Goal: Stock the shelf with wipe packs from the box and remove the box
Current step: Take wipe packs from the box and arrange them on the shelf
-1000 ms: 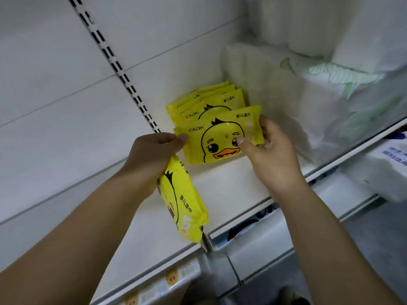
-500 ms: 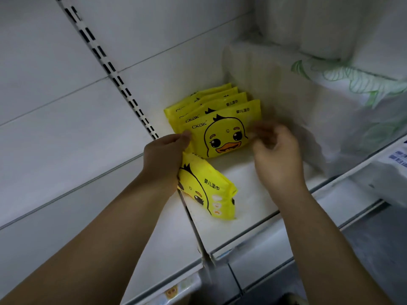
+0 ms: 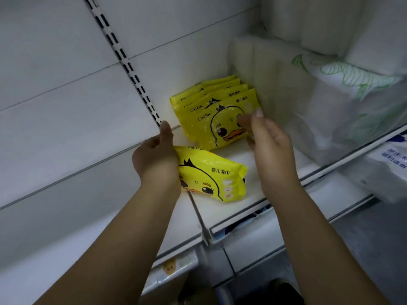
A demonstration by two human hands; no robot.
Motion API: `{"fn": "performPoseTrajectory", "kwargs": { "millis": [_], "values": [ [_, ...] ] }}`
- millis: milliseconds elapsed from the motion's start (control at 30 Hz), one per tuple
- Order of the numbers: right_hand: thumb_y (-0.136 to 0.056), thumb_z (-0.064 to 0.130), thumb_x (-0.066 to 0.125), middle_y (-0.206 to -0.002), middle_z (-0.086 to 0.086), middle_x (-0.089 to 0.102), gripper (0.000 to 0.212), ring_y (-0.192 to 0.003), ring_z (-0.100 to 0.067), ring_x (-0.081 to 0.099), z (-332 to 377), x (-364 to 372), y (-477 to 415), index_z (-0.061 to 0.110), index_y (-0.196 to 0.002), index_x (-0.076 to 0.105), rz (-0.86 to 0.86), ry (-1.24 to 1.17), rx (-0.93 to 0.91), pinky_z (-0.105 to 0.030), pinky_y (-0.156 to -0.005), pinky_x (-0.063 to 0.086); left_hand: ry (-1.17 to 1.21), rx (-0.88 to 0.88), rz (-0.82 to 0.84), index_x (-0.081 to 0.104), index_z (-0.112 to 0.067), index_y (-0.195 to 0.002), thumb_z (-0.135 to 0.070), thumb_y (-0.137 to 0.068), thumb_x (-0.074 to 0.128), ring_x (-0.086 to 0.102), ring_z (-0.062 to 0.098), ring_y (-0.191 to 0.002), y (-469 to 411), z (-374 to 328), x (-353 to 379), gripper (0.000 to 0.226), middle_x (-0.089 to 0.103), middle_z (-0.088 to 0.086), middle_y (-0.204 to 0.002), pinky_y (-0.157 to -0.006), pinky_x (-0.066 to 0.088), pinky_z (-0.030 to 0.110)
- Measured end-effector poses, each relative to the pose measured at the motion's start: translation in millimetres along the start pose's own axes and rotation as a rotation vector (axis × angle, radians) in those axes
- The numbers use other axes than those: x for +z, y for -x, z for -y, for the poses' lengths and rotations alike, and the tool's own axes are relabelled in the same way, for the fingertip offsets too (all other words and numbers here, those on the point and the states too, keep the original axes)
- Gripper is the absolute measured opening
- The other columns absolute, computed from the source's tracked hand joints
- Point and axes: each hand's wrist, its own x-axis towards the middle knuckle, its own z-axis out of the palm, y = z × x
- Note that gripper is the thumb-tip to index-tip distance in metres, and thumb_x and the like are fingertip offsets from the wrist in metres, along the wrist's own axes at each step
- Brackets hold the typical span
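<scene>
Several yellow duck-print wipe packs (image 3: pixel 211 119) stand in a leaning row at the back of the white shelf (image 3: pixel 233 157). My right hand (image 3: pixel 268 148) is at the row's right side, its blurred fingertips touching the front pack's face. One more yellow wipe pack (image 3: pixel 211 179) lies flat on the shelf in front of the row. My left hand (image 3: pixel 154 161) grips its left end, thumb pointing up. No box is in view.
Large white plastic-wrapped bundles with green print (image 3: pixel 330 97) fill the shelf right of the row. A slotted upright strip (image 3: pixel 123 60) runs up the back wall. White packs with blue text (image 3: pixel 392 166) sit on the lower shelf. A duck price label (image 3: pixel 169 267) is on the front rail.
My left hand brought its pack from hanging over the shelf edge to lying flat on the shelf. My right hand let go of the front standing pack and now only touches it.
</scene>
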Motion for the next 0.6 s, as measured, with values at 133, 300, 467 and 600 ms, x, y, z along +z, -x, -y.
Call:
{"fn": "performPoseTrajectory", "kwargs": {
  "millis": [133, 300, 467, 600],
  "values": [
    [-0.091, 0.067, 0.046, -0.105, 0.000, 0.077, 0.060, -0.103, -0.012, 0.071, 15, 2, 49, 0.016, -0.106, 0.073, 0.241, -0.051, -0.010, -0.022, -0.087, 0.055, 0.172, -0.165, -0.146, 0.072, -0.021, -0.076, -0.054, -0.098, 0.058, 0.066, 0.018, -0.075, 23, 7, -29, 0.042, 0.066, -0.007, -0.074, -0.063, 0.051, 0.021],
    [-0.091, 0.046, 0.055, -0.083, 0.011, 0.076, 0.030, -0.078, -0.002, 0.070, 17, -2, 117, 0.021, -0.096, 0.071, 0.447, 0.138, -0.031, -0.014, -0.069, 0.052, 0.217, -0.326, -0.182, 0.064, -0.021, -0.057, -0.060, -0.100, 0.048, 0.070, 0.033, -0.084, 61, 8, -76, 0.060, 0.065, 0.001, -0.071, -0.091, 0.057, 0.051],
    [-0.100, 0.040, 0.058, -0.088, 0.000, 0.077, 0.022, -0.081, -0.019, 0.076, 17, -3, 151, 0.023, -0.100, 0.071, 0.277, 0.097, 0.157, -0.039, -0.064, 0.063, 0.369, -0.480, 0.170, 0.064, -0.011, -0.108, -0.061, -0.102, 0.042, 0.075, 0.038, -0.088, 105, 21, -128, 0.054, 0.077, 0.014, -0.100, -0.091, 0.053, 0.068],
    [-0.098, 0.041, 0.060, -0.099, -0.005, 0.078, 0.028, -0.089, -0.028, 0.076, 23, -6, 170, 0.019, -0.111, 0.071, 0.340, 0.043, 0.331, -0.049, -0.073, 0.063, 0.218, -0.362, 0.267, 0.071, -0.011, -0.103, -0.032, -0.102, 0.059, 0.075, 0.035, -0.088, 135, 35, -172, 0.024, 0.078, 0.013, -0.098, -0.090, 0.056, 0.064]
  ]
}}
